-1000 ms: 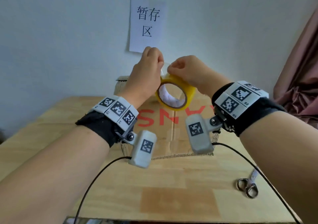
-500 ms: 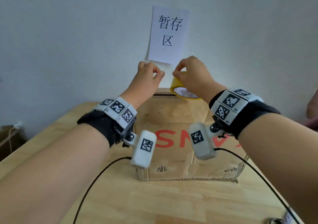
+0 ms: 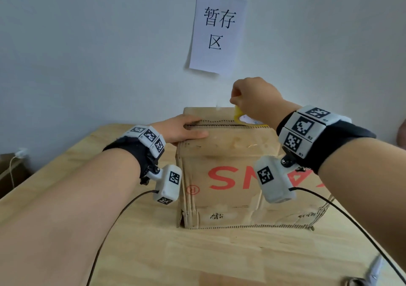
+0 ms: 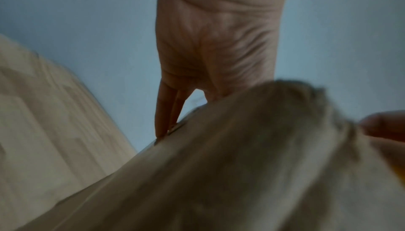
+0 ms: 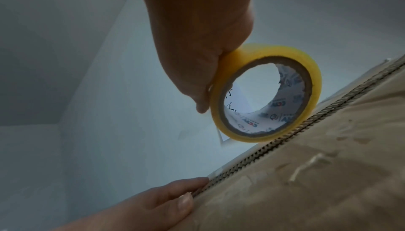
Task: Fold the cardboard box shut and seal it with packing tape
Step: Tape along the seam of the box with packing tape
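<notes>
Corrugated cardboard, worn and dented: the cardboard box [image 3: 224, 176] sits on the wooden table [image 3: 197, 252] with its top flaps folded down and the seam running left to right. Left hand [image 3: 182, 130] lies flat on the top at the left end, fingers straight, pressing the flaps (and, by the look of the right wrist view, pinning a clear tape end by the seam). Right hand [image 3: 254, 101] is clenched round the yellow packing tape roll [image 5: 265, 94], whose lower edge touches the seam. That roll looks light and rigid, best held across its outer band so it can turn. The tape itself is thin, sticky, likely to wrinkle if slack. Soft flaps will probably sag under pressure, so press near the edges. Scissors [image 3: 362, 279] lie at the table's near right.
</notes>
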A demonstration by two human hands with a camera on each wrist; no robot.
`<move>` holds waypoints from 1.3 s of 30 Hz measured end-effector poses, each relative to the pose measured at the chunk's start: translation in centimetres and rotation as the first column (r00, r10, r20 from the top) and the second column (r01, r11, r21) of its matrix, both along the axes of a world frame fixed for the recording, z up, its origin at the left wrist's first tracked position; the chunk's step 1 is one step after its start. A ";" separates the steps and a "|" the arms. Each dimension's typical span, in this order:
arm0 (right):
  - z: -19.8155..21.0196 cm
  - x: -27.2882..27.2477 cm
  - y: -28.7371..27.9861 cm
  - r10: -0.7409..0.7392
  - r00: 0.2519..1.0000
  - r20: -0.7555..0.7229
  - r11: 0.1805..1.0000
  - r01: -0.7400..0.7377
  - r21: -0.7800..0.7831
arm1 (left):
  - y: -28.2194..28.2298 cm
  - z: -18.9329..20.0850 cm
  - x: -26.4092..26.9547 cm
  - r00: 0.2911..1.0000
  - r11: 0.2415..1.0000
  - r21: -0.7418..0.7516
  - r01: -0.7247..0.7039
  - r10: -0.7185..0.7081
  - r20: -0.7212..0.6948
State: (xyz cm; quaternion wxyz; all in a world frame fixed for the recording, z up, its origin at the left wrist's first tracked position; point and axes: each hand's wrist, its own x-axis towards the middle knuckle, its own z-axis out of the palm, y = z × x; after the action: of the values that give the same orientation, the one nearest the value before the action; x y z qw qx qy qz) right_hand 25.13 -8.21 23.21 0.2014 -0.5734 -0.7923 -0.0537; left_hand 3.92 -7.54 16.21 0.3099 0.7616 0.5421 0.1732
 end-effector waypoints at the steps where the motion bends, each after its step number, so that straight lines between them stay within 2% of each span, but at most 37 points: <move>1: 0.0 0.4 -0.1 -0.002 1.000 0.026 1.000 0.003 -0.010 | -0.4 -0.1 0.7 1.000 1.000 -0.003 0.008 -0.008 0.023; 4: -0.2 1.2 -0.6 -0.014 0.998 0.064 0.999 0.017 -0.045 | -1.3 -0.4 2.7 1.000 0.998 0.064 0.024 -0.025 0.011; 7: -0.3 2.0 -1.1 -0.031 0.995 0.090 0.998 0.035 -0.044 | -2.0 -0.6 4.1 0.997 0.991 0.131 0.002 0.008 -0.074; 11: 0.1 3.0 -1.7 -0.009 0.996 0.088 0.999 0.013 -0.049 | -4.3 -0.6 6.0 0.977 0.995 0.093 -0.031 0.051 -0.209; 14: 0.1 3.8 -2.0 0.003 0.994 0.105 0.999 0.001 -0.038 | -5.5 -0.3 7.5 0.975 0.994 0.108 -0.021 0.045 -0.220; 17: -0.3 4.3 -2.4 0.014 0.997 0.078 1.000 -0.014 -0.002 | -5.2 -0.3 7.4 0.957 0.989 0.123 -0.078 0.108 -0.268; 22: -0.7 4.3 -3.2 0.036 0.995 0.095 0.998 -0.040 0.043 | -4.4 -0.6 7.0 0.988 0.998 0.034 -0.062 0.066 -0.141; 26: -0.3 3.7 -3.6 0.061 0.988 0.139 0.994 -0.072 0.078 | -4.1 0.1 6.0 0.957 1.000 -0.002 -0.028 0.026 -0.288; 30: 0.3 3.2 -3.8 0.090 0.974 0.207 0.992 -0.106 0.068 | -4.1 0.3 4.7 0.965 0.999 -0.001 0.032 -0.031 -0.260; 33: 0.5 2.7 -3.9 0.111 0.972 0.208 0.993 -0.117 0.018 | -4.3 0.2 4.4 0.971 1.000 0.018 0.020 -0.016 -0.237; 39: 0.1 0.1 -3.8 0.118 0.947 0.299 0.992 -0.123 -0.003 | -5.1 -0.2 4.9 0.999 0.997 0.080 -0.018 0.021 -0.037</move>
State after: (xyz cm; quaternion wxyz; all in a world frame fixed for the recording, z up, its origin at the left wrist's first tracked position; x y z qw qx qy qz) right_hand 25.26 -12.01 23.31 0.0870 -0.5077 -0.8466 -0.1336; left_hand 8.79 -12.65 16.06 0.2673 0.7712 0.5479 0.1832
